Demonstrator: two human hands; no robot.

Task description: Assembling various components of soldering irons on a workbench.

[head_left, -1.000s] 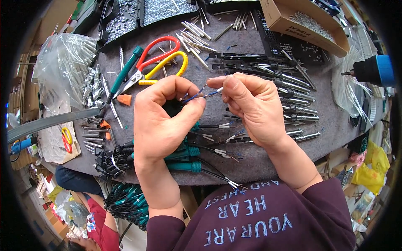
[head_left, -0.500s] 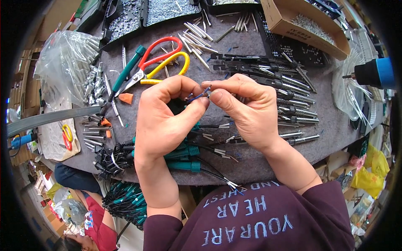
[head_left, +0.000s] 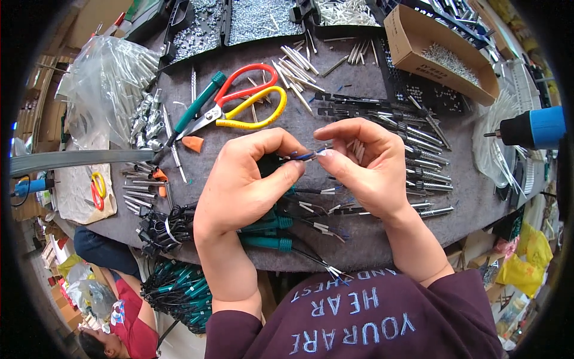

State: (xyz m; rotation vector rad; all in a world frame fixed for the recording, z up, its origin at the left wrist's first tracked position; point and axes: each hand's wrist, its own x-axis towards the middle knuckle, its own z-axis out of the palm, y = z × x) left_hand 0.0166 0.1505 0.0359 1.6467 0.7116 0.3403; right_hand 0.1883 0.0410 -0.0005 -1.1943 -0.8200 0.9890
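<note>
Right hand (head_left: pixel 371 173) index finger has lifted since the earlier frame, now apart from thumb; thumb tip just beside blue wire (head_left: pixel 305 157). Left hand (head_left: pixel 248 179) pinches wire thumb-to-index. Lettering: pale-blue on purple shirt (head_left: pixel 412 299), dark on cardboard box (head_left: pixel 397 42).

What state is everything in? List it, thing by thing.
Left hand, pinching blue wire
Right hand, thumb at the wire, index fingertip apart
Big scissors, lying flat, unheld
Cables, bundled with white tie
Trays, open, holding small parts
Carton, open, holding small parts
Blue tool, bit exposed, unheld
</note>
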